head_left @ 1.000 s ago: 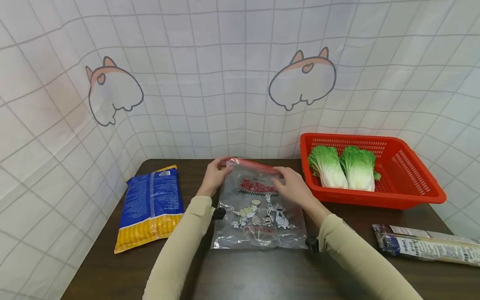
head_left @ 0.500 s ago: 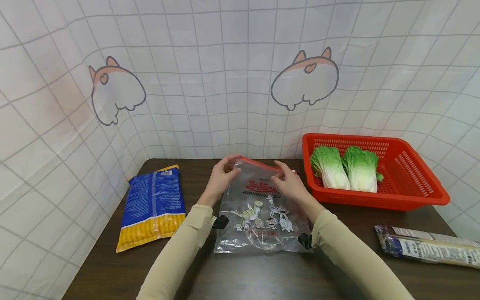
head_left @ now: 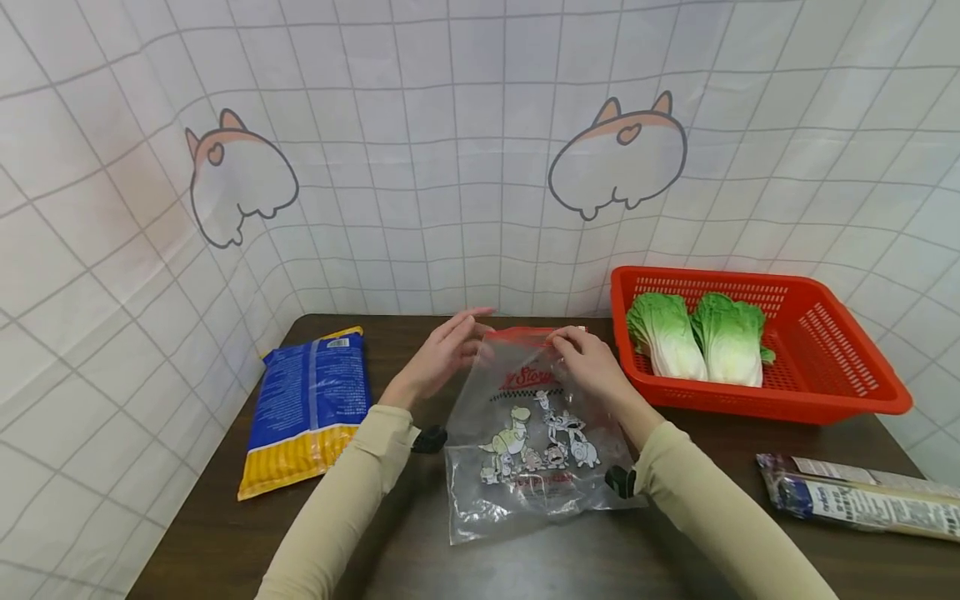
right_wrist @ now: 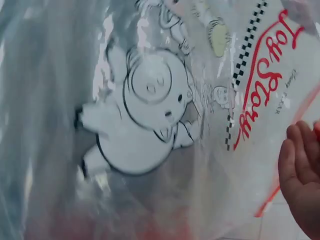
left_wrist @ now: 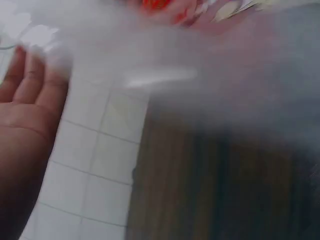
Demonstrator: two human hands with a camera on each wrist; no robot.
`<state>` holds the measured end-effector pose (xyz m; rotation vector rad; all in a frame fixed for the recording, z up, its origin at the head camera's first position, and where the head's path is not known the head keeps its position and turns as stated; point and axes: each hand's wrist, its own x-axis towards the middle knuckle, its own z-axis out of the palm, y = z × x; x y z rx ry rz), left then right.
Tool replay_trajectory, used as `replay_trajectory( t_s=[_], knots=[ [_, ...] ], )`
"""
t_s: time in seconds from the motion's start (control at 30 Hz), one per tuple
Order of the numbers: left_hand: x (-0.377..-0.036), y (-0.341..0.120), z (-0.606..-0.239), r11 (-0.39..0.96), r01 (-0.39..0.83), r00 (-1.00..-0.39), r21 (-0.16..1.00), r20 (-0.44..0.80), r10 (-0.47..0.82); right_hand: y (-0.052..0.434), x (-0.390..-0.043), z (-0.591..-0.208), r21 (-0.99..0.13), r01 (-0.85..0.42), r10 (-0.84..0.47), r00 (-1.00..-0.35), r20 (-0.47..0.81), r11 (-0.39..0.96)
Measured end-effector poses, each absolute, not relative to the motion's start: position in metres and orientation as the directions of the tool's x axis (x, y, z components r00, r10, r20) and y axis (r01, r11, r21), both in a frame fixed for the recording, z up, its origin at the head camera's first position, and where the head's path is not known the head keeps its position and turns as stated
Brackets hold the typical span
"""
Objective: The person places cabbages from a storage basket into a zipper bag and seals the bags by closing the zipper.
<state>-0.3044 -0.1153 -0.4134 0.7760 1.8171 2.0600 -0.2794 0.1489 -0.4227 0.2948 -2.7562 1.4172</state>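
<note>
Holding the clear zip bag [head_left: 536, 433] by its red zip strip, I have my right hand [head_left: 592, 367] pinching the top rim near its right end, fingers curled onto the strip. My left hand [head_left: 438, 358] stands just beside the left end of the rim, fingers straight and relaxed; whether the tips touch the film I cannot tell, since the left wrist view is blurred. The bag's top is lifted and its bottom rests on the tabletop [head_left: 420, 550], near the middle, closer to the front edge than the back.

Handling, judged: thin film, very light, limp, slippery, apparently empty. It will sag and fold if taken mid-panel; the zip strip is the only stiff line, so hold there, one hand at each end. Not fragile.

Count:
- zip bag: one, printed with cartoon figures.
- blue and yellow packet [head_left: 307, 408]: one, flat, near the left edge.
- red basket [head_left: 825, 333]: one, at the back right corner.
- cabbages [head_left: 693, 337]: two, side by side in the basket.
- long wrapped pack [head_left: 855, 496]: one, at the right edge, towards the front.
</note>
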Motion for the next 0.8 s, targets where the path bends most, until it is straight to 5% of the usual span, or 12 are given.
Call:
replay_trajectory(
  t_s=[0.17, 0.4, 0.57, 0.8],
  knots=[
    [-0.311, -0.112, -0.399, 0.132, 0.205, -0.762, 0.970, 0.073, 0.644, 0.151, -0.269, -0.419, -0.770, -0.257, -0.205, -0.964, 0.166, 0.583],
    [-0.320, -0.101, -0.382, 0.461, 0.403, -0.695, 0.791, -0.063, 0.716, 0.146, -0.256, -0.418, -0.744, -0.378, -0.288, -0.923, 0.256, 0.550],
    [-0.322, -0.094, -0.377, 0.524, 0.469, -0.649, 0.711, -0.125, 0.750, 0.148, -0.250, -0.412, -0.750, -0.414, -0.337, -0.903, 0.267, 0.516],
    [-0.317, -0.097, -0.369, 0.428, 0.363, -0.674, 0.828, -0.085, 0.734, 0.161, -0.243, -0.398, -0.800, -0.370, -0.291, -0.922, 0.254, 0.473]
  ],
)
